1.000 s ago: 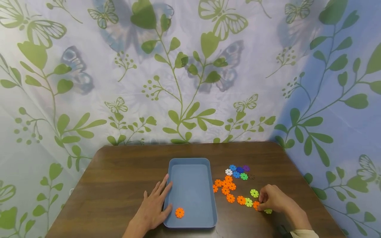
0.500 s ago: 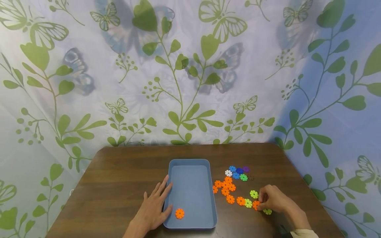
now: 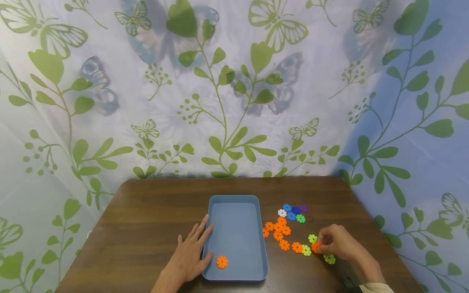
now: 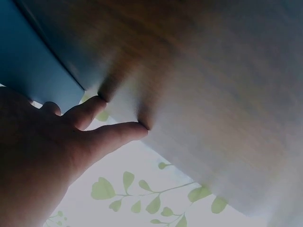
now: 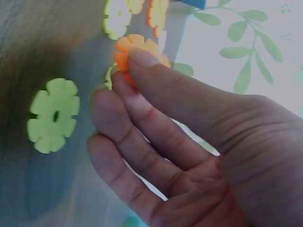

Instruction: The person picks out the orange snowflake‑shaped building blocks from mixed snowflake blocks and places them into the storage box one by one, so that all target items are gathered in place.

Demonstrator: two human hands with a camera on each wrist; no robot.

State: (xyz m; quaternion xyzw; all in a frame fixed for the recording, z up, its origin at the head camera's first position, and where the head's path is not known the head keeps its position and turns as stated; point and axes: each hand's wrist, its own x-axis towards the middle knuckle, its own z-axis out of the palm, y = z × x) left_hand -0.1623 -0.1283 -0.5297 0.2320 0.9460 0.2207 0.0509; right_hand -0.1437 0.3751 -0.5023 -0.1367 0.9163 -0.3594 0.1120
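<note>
My right hand [image 3: 338,242] pinches an orange notched plastic disc [image 5: 124,49] between thumb and index finger, seen close in the right wrist view. A yellow-green disc [image 5: 54,116] lies on the table just beside that hand, and another yellow-green disc [image 3: 312,239] sits by its fingertips. My left hand [image 3: 188,252] rests with fingers spread along the left edge of the blue-grey tray [image 3: 234,199]; its thumb reaches over the rim. Inside the tray, near the front left corner, one orange disc [image 3: 222,262] lies flat.
Right of the tray lie several orange discs [image 3: 278,228]. Behind them are blue discs [image 3: 291,216], a white disc [image 3: 281,213], a green disc [image 3: 300,218], a purple disc [image 3: 303,208] and a brown disc [image 3: 310,219]. A patterned cloth [image 3: 234,101] hangs behind the brown table [image 3: 157,211].
The right hand has lifted the orange disc slightly from its place among the yellow-green ones, which uncovers more of the nearest yellow-green disc. The left hand has stayed put.
</note>
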